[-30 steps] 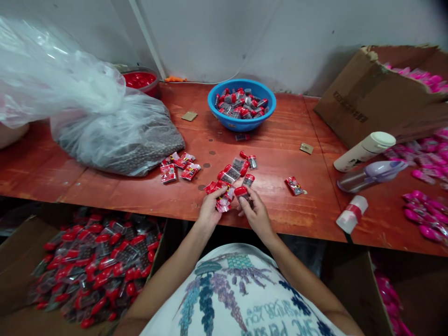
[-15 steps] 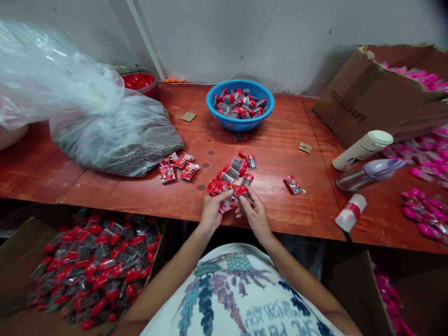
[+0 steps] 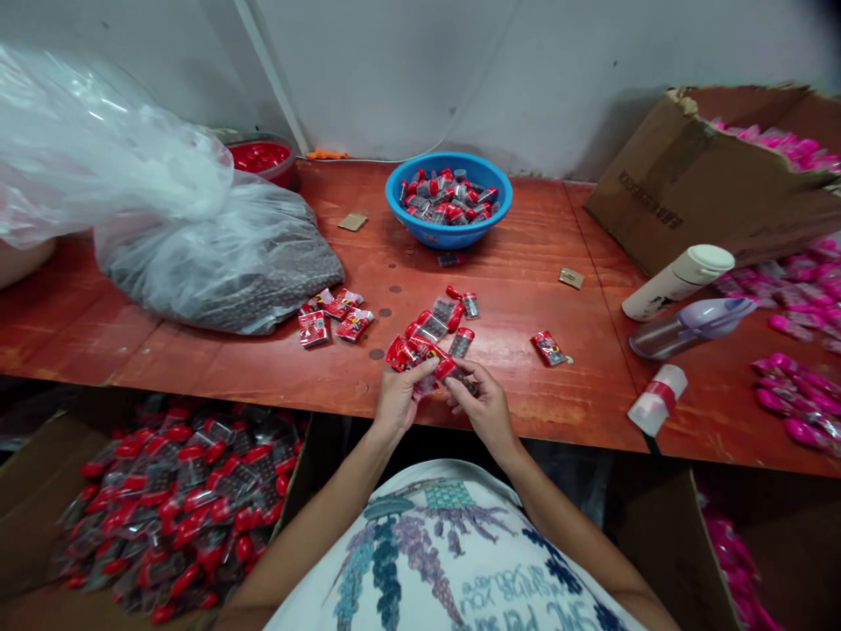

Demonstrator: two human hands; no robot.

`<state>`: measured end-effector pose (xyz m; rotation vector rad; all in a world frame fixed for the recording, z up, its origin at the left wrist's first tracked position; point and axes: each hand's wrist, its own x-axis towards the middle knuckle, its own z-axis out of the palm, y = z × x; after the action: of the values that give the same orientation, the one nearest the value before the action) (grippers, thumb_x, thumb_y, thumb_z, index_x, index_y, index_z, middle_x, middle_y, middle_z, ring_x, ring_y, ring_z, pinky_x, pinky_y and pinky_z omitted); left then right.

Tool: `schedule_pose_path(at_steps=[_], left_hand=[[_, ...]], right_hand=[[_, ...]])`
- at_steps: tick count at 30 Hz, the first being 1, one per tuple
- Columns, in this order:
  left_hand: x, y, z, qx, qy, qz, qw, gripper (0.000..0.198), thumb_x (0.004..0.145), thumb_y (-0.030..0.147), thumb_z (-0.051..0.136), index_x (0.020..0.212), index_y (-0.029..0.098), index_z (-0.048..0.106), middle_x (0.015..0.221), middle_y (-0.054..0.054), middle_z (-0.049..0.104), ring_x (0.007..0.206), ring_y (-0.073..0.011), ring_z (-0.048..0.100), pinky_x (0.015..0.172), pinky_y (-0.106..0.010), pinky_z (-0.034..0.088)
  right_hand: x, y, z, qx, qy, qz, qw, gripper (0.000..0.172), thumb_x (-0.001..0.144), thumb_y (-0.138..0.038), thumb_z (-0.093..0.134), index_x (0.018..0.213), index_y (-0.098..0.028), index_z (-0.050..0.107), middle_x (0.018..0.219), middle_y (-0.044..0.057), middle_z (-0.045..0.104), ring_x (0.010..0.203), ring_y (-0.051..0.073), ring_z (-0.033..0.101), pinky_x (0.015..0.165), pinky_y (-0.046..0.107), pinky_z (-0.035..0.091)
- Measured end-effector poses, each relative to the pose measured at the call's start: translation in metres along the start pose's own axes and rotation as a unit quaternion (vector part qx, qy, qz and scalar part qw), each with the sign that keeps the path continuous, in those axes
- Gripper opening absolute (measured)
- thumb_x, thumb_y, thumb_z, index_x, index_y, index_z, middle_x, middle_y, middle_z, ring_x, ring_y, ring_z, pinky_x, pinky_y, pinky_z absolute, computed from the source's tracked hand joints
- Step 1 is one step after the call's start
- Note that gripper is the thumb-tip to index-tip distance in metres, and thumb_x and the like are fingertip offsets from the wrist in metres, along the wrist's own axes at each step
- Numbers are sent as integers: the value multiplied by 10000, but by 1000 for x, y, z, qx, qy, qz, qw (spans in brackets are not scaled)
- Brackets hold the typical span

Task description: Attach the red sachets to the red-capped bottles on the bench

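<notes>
My left hand [image 3: 398, 401] is closed on red printed plastic packets [image 3: 411, 352] near the table's front edge, thumb on top. Close beside it, my right hand [image 3: 484, 407] grips a small clear container [image 3: 465, 382] with dark contents. The container's upper end meets a red packet; whether it is inside the packet I cannot tell. Just beyond my hands lie several red-capped clear containers [image 3: 461, 343] with dark contents. To the left is a small group of red packets [image 3: 314, 329], and a single filled red packet [image 3: 547, 348] lies to the right.
A blue basin [image 3: 448, 235] of red-capped containers stands at the back. A large clear bag [image 3: 216, 254] sits at left. At right are a cardboard box [image 3: 657, 193], a white bottle [image 3: 676, 282] and a purple-lidded bottle [image 3: 689, 329]. Below left, a box holds many red-capped containers [image 3: 190, 499].
The small container in my right hand has turned, and its red end is now at or behind the packet. My right hand has shifted slightly right and down. The left hand stays in place.
</notes>
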<state>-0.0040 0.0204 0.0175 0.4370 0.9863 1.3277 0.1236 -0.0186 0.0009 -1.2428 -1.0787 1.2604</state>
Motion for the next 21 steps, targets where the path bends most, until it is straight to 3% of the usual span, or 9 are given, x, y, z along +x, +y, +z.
schedule_pose_path(at_steps=[5, 11, 15, 17, 21], left_hand=[[-2, 2, 1, 11, -26, -3, 1000, 379, 519, 119, 828, 860, 163, 671, 742, 1, 707, 642, -155, 665, 659, -276, 545], [-2, 1, 1, 28, -29, -14, 999, 539, 485, 123, 845, 985, 186, 656, 758, 4, 707, 647, -168, 671, 636, -280, 548], [0, -5, 0, 11, -1, 13, 1000, 467, 522, 132, 832, 952, 186, 656, 752, 15, 696, 635, -133, 656, 633, -241, 537], [1, -6, 0, 7, 7, 9, 1000, 412, 516, 137, 835, 889, 167, 664, 746, 7, 694, 631, -133, 652, 632, -242, 538], [-2, -3, 4, 22, -4, -7, 1000, 459, 486, 136, 847, 910, 179, 678, 740, 2, 703, 627, -151, 654, 618, -263, 543]], right_hand=[[3, 0, -4, -34, -10, -40, 999, 366, 809, -361, 629, 1161, -261, 628, 871, 17, 579, 652, 127, 568, 508, 229, 510], [4, 1, -7, -78, -3, -80, 994, 317, 805, -317, 644, 1115, -250, 648, 884, 21, 628, 749, 154, 586, 680, 271, 500], [4, -5, -8, -111, -8, -131, 985, 299, 832, -278, 614, 1126, -281, 664, 946, 37, 627, 858, 176, 599, 784, 304, 483], [4, -6, -8, -104, -4, -124, 987, 304, 831, -287, 616, 1130, -285, 667, 936, 36, 625, 827, 171, 598, 759, 301, 491], [5, -7, -8, -46, -8, -46, 998, 328, 798, -347, 648, 1111, -255, 676, 829, 12, 594, 584, 117, 530, 512, 246, 474]])
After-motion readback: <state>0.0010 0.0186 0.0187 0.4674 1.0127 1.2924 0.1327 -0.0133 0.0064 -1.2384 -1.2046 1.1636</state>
